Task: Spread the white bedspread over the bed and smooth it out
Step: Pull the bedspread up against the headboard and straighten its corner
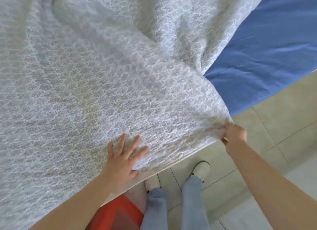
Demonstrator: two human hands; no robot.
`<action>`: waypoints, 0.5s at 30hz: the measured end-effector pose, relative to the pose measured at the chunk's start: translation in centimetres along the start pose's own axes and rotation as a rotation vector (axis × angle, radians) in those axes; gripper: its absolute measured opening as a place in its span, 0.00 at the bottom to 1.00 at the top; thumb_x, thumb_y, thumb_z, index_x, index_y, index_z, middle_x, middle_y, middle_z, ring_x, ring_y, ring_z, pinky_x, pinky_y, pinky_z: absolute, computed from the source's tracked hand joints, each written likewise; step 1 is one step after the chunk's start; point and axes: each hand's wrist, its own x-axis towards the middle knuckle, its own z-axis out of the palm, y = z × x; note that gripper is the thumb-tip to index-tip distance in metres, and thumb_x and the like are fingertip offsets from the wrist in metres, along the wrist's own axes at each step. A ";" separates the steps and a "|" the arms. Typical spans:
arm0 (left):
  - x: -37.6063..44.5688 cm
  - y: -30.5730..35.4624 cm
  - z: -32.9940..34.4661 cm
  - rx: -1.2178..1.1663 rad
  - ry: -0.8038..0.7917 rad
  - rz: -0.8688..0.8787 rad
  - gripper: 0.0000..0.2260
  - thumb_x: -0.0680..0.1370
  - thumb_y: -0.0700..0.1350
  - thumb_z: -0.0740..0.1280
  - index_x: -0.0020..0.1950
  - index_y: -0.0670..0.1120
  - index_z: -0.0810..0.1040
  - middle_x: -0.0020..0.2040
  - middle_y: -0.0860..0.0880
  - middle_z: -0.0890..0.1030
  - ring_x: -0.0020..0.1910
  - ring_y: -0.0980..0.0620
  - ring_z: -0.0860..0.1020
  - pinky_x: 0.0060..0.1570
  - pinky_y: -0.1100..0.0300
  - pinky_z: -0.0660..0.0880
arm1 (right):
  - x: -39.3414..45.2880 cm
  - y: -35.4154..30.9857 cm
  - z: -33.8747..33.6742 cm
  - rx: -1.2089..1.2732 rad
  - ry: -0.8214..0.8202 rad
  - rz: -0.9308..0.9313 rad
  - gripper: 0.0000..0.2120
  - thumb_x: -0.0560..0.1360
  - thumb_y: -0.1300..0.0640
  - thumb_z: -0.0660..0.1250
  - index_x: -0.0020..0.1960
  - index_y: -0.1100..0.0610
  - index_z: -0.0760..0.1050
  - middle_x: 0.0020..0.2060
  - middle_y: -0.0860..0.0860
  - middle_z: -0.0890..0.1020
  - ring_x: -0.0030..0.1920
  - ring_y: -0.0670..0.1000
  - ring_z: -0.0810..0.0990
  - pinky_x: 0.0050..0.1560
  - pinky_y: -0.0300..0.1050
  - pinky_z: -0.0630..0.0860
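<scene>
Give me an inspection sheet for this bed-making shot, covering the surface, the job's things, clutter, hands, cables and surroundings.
Surface: bed with a blue sheet left bare on the right side.
Job's things: white bedspread covers most of the bed; folds and wrinkles run toward the far right, and the near edge hangs past the bed's edge.
Clutter: red object on the floor under the near edge; what it is cannot be told.
Hands: left hand lies flat, fingers spread, on the bedspread. Right hand has a closed grip on the bedspread's near right corner.
Cables: nothing seen.
Surroundings: pale tiled floor; the person's jeans and light shoes show below.
</scene>
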 end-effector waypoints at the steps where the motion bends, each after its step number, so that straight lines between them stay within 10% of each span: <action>1: 0.2 0.0 0.0 0.010 -0.021 -0.005 0.49 0.66 0.62 0.75 0.80 0.60 0.51 0.82 0.48 0.45 0.78 0.30 0.46 0.63 0.23 0.54 | 0.5 1.0 -0.9 -0.018 -0.044 0.039 0.12 0.79 0.62 0.61 0.38 0.53 0.68 0.35 0.50 0.72 0.40 0.54 0.74 0.44 0.44 0.74; 7: 2.2 1.5 -1.2 -0.083 0.073 0.041 0.28 0.71 0.58 0.69 0.70 0.54 0.69 0.77 0.44 0.62 0.78 0.36 0.54 0.66 0.25 0.59 | 0.4 -2.4 -0.2 0.307 -0.281 0.175 0.09 0.74 0.63 0.58 0.34 0.56 0.66 0.22 0.50 0.72 0.23 0.49 0.71 0.26 0.36 0.70; 11: 6.0 3.5 -3.0 -0.107 0.048 0.001 0.32 0.78 0.63 0.54 0.79 0.57 0.51 0.81 0.48 0.42 0.79 0.35 0.41 0.70 0.26 0.51 | 0.5 -6.9 1.3 0.170 -0.475 0.156 0.22 0.72 0.41 0.69 0.58 0.56 0.77 0.51 0.54 0.84 0.41 0.54 0.82 0.34 0.47 0.80; 15: 8.8 5.5 -4.5 -0.130 0.101 0.000 0.34 0.77 0.64 0.53 0.79 0.62 0.40 0.80 0.51 0.33 0.77 0.35 0.36 0.69 0.26 0.43 | 0.7 -8.9 2.3 0.123 -0.406 -0.013 0.09 0.71 0.55 0.76 0.45 0.58 0.78 0.44 0.56 0.84 0.43 0.55 0.84 0.50 0.55 0.81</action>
